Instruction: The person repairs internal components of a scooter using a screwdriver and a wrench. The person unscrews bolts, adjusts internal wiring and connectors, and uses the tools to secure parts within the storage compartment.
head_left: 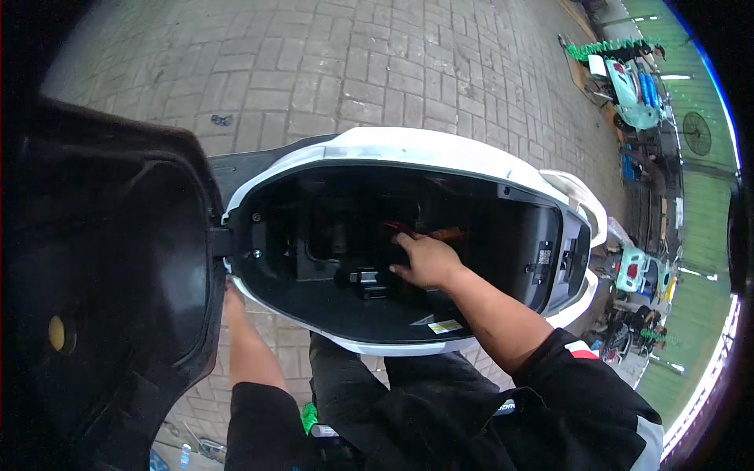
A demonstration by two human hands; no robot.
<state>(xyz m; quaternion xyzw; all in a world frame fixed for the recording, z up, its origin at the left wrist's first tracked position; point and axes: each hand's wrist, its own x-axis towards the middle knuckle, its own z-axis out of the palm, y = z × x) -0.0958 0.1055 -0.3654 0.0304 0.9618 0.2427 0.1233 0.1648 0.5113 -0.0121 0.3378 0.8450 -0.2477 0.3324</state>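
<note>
A black under-seat compartment (322, 196) of a white scooter (416, 141) lies open below me, its dark seat (118, 259) raised at the left. My right hand (424, 259) reaches into it, thumb apart from the forefinger, whose tip is at a small red item (397, 226); whether it touches this I cannot tell. An orange-brown part (448, 234) shows behind the hand, and a black bracket (367, 282) lies below it. My left hand (232, 290) is at the scooter's outer edge below the seat hinge, its fingers hidden behind the rim.
The scooter stands on paving (393, 71). Along the right are pale green scooters (632, 98), (632, 271), people (636, 51) near them, and a green wall with a fan (697, 133). A small dark object (221, 119) lies on the paving; a bottle (185, 455) is at lower left.
</note>
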